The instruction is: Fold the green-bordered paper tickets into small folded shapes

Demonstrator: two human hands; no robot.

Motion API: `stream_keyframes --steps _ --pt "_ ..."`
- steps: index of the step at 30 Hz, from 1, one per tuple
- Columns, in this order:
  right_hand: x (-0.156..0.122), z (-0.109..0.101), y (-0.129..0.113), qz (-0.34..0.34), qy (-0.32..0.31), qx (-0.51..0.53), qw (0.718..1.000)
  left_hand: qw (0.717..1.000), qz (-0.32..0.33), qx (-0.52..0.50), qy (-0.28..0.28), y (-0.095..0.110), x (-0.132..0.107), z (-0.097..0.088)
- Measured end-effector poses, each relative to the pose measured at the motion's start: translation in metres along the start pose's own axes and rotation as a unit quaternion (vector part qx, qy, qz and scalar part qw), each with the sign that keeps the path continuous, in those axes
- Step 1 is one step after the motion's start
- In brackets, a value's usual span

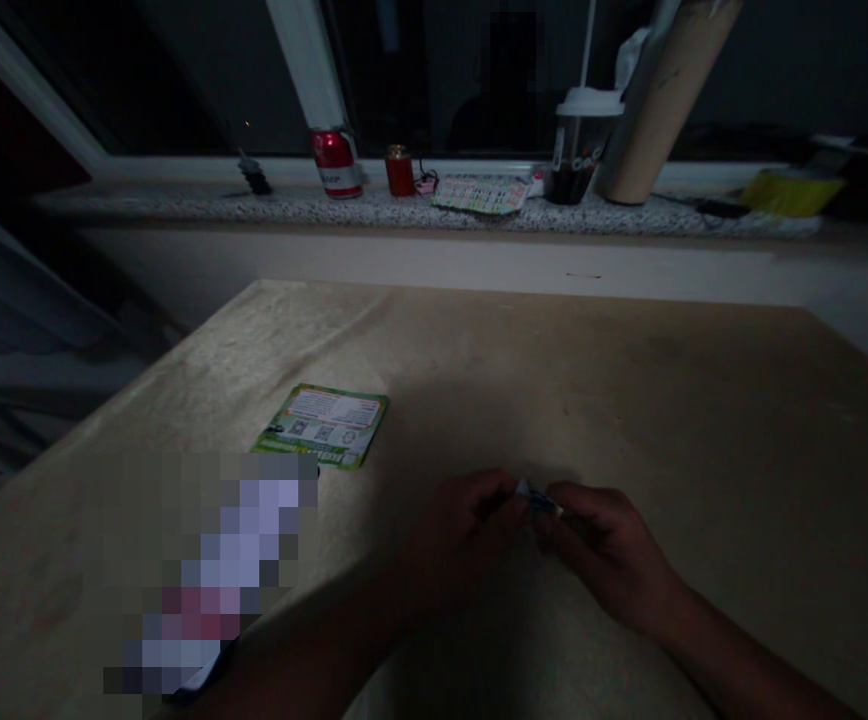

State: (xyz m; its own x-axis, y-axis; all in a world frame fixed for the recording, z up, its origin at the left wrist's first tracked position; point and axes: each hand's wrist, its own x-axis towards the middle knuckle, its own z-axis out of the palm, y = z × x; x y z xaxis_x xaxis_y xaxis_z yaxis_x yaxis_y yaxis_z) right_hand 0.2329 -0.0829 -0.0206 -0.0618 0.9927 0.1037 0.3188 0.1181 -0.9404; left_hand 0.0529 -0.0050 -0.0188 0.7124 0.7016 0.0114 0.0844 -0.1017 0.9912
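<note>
Between my two hands is a small, folded-looking piece, white and dark blue, perhaps paper (540, 499). My left hand (471, 525) pinches its left side with thumb and fingers closed. On the other side my right hand (614, 545) grips it, fingertips pressed together close to the left ones. Dim light hides the piece's finer detail. A green-edged printed card (325, 425) with white panels and square codes lies flat on the table (666, 400), left of and beyond my left hand.
A blurred-out, lit, phone-like slab (231, 560) lies left of my left forearm. On the stone windowsill (284, 208) stand a red can (336, 165), an orange-red lighter-like item (399, 172), a printed sheet (481, 194), a lidded cup with straw (576, 150) and a cardboard tube (666, 105).
</note>
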Motion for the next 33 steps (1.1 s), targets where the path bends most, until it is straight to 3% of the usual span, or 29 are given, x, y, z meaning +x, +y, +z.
stream_keyframes --steps 6,11,15,20,27,33 --pt "0.0006 0.0011 -0.0035 0.027 0.017 0.092 0.995 0.99 -0.091 -0.099 0.042 0.0031 0.0035 -0.0007" --pt "0.0024 0.0044 -0.0054 0.077 -0.037 0.244 0.966 0.985 -0.062 -0.159 0.016 0.0082 0.003 -0.0046" --pt "0.0036 0.0058 -0.0039 0.08 -0.062 0.309 0.946 0.979 -0.05 -0.198 -0.017 0.0071 0.0029 -0.0076" --pt "0.004 0.0016 -0.0027 0.065 -0.103 0.332 0.935 0.969 -0.079 -0.233 -0.012 0.0029 0.0063 -0.0076" --pt "0.0028 -0.0013 -0.0099 0.055 -0.157 0.327 0.93 0.956 -0.115 -0.263 -0.052 0.0024 0.0064 -0.0075" --pt "0.0007 0.0058 -0.0067 0.073 -0.153 0.344 0.923 0.95 -0.127 -0.284 -0.031 0.0037 0.0035 -0.0042"
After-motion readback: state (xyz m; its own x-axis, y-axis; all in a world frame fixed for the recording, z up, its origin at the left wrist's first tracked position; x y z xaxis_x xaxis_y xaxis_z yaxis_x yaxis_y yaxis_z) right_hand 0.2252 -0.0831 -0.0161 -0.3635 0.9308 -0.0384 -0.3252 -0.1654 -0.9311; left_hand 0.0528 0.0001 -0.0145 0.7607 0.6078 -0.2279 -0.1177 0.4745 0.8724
